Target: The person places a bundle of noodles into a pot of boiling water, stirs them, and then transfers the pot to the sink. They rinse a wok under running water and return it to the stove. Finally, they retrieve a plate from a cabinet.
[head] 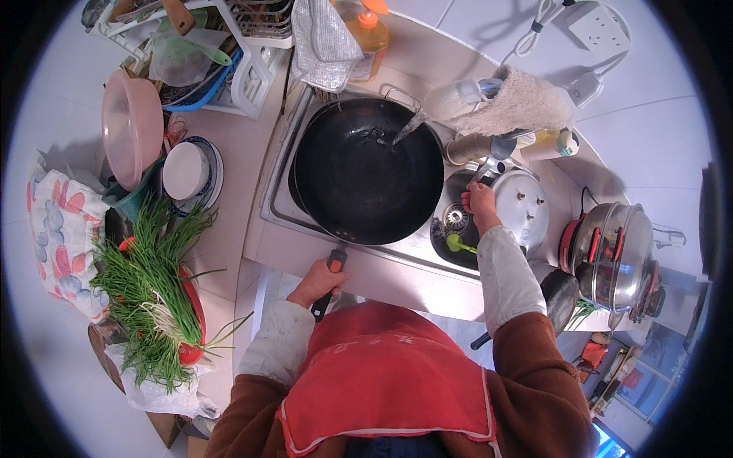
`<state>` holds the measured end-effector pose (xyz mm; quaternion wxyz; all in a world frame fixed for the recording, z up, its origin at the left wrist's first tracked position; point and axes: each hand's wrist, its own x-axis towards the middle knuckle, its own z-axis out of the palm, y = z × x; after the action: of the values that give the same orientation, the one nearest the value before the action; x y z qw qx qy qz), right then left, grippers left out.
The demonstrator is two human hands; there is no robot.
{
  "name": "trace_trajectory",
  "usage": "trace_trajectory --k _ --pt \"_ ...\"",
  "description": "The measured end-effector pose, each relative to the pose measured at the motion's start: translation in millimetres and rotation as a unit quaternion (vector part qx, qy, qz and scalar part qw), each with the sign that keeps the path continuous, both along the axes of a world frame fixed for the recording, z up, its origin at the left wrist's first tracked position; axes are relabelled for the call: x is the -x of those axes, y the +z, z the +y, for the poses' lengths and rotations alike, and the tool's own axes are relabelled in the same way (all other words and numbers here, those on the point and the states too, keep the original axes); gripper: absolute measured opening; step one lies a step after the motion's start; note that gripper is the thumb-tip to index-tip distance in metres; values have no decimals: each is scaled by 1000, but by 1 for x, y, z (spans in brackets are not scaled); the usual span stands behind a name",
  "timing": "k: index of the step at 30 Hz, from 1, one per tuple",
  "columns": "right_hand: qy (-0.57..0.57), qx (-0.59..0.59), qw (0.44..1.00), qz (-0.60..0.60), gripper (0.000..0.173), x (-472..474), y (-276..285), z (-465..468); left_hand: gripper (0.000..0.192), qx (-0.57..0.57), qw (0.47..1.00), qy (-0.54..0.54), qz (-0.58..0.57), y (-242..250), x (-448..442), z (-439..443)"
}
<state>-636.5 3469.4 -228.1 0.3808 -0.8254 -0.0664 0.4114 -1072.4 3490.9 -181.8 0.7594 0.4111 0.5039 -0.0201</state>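
A large black wok [369,172] rests over the left part of the steel sink, its inside dark with a wet, shiny patch near the far wall. My left hand [320,283] is closed around its black handle [337,260], close to the counter's front edge. A pale tapering spout or stream [410,127] reaches over the wok's far right side; which of the two I cannot tell. To the right, my right hand [480,201] has its fingers on a metal lever [485,169] above the small sink basin [441,243]. A green spoon-like utensil [458,243] lies in that basin.
A metal lid [521,209] stands right of the basin, before a steel steamer pot [613,257]. Green chives [154,286] heap over a red basket [194,320] at left, near stacked bowls [186,170] and a pink basin [131,129]. An orange soap bottle [369,46] stands behind.
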Motion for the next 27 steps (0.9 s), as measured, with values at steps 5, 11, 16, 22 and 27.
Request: trace_trajectory --k 5,11,16,22,27 --pt "-20 -26 999 8 22 1 -7 -9 15 1 1000 -2 19 1 -1 1" --pt "-76 -96 992 19 24 58 9 -34 14 -13 1000 -14 1 -6 2 0" --pt "97 -124 986 52 20 130 17 -94 15 -10 1000 -19 21 -5 0 0" --pt "192 -44 968 153 23 178 53 -151 17 -35 998 -18 58 -7 -1 -1" --pt "178 -11 971 158 24 168 66 -166 22 -68 993 -9 96 -10 -4 -6"
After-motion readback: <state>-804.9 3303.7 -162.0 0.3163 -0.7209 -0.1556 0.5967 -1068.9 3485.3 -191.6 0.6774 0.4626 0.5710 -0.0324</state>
